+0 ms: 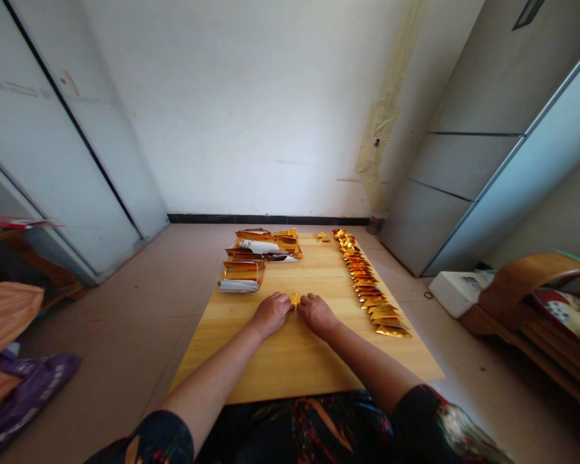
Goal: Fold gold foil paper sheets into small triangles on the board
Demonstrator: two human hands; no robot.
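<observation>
Between my two hands, over the middle of the wooden table [251, 374], is a small piece of folded gold foil paper [295, 300]. My left hand [272, 314] pinches its left side with curled fingers. On the right side, my right hand [318, 314] has its fingers closed on the same piece. Stacks of gold foil sheets [241, 270] with white backs lie beyond my left hand. Along the table's right side runs a long row of folded gold foil pieces [367, 283], overlapping one another. A few more small gold pieces [322, 237] sit near the far edge.
A white wall [261, 116] stands behind the table. To the right are a grey refrigerator [444, 193], a white box [457, 290] and a wooden armrest seat [526, 309]. A purple bag [33, 393] lies at the left.
</observation>
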